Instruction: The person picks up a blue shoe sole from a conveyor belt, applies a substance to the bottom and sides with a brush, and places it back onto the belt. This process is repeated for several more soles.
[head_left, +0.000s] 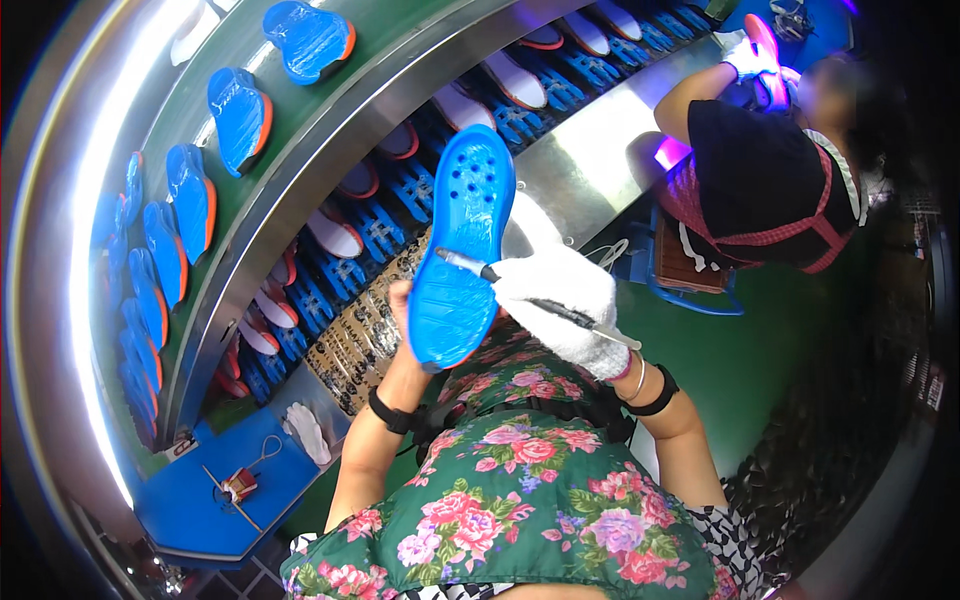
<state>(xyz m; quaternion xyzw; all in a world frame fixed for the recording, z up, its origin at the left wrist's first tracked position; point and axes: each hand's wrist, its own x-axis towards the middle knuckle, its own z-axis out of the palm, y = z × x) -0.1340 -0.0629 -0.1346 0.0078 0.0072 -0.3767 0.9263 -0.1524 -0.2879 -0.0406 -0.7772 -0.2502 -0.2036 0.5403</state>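
A blue shoe sole (462,215) is held up in front of me, its hollowed face towards me and a cluster of round holes near the top. My left hand (400,308) supports it from behind at the left edge, most of its fingers hidden by the sole. In a white knitted glove, my right hand (568,308) grips a slim brush (465,264). The bristles touch or hover just over the middle of the sole; which of the two I cannot tell. The sole's surface looks wet and shiny there.
Blue soles with orange edges (240,120) lie along a green conveyor belt (300,115) at the left. Under its metal rail, shoe uppers (515,80) sit between blue racks. A blue table (215,500) stands lower left. At the right a co-worker (760,180) handles a pink sole (762,45).
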